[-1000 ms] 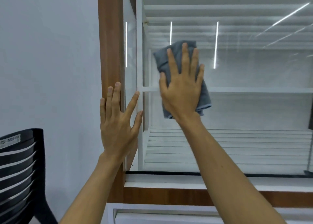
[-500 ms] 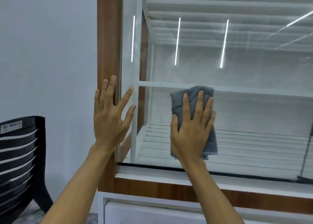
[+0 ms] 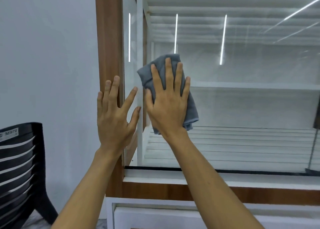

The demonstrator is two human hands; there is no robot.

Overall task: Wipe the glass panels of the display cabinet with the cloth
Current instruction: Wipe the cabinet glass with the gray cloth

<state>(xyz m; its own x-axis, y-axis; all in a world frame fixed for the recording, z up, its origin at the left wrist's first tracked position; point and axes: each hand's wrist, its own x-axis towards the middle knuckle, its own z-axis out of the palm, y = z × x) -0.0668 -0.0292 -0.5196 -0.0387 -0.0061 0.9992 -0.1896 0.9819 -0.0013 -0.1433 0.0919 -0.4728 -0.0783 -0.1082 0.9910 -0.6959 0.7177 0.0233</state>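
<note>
Cloth: Grey folded cloth [image 3: 191,107] lies flat on the front glass panel [image 3: 251,110] of the display cabinet, pinned under the right hand [image 3: 168,107]. One corner shows above the fingertips and the hemmed edge trails out past the little-finger side.

Change: Half a second ago the cloth was lower, beneath the line of the white shelf [image 3: 251,86] and close to the panel's bottom edge. It has since swept back up and toward the corner, and now straddles the shelf line much as it did a second ago.

Meaning: An up-and-down stroke appears to be working the corner end of the front panel. The long run of glass beyond the little-finger side probably still needs wiping.

Right grip: Palm flat, fingers straight and slightly fanned. They press the cloth to the glass and do not curl round it.

Left grip: The left hand [image 3: 113,119], just beside the right thumb, is splayed and holds nothing. Three fingers rest on the wooden corner post [image 3: 107,46], while forefinger and thumb reach across the side pane. It has stayed braced there through the stroke.

Surroundings: Outside the left hand, a black slatted chair [image 3: 19,159] stands against the pale wall. Below both wrists is a white drawer front [image 3: 155,216].
</note>
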